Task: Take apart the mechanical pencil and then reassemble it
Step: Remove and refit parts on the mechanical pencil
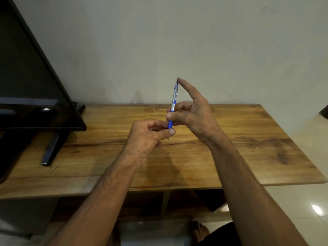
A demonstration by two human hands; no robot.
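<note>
A blue and silver mechanical pencil (173,102) stands nearly upright above the wooden table (248,139), its metal tip pointing down. My left hand (147,135) pinches the blue grip near the tip between thumb and fingers. My right hand (191,110) holds the silver barrel with thumb and curled fingers, while its straight index finger touches the cap at the top end. The pencil looks whole, with its clip along the barrel.
A black flat screen (32,77) on slanted black feet (51,148) fills the table's left side. A pale wall stands right behind the table. Light floor tiles (301,210) lie to the right, and a bare foot (198,229) shows below the front edge.
</note>
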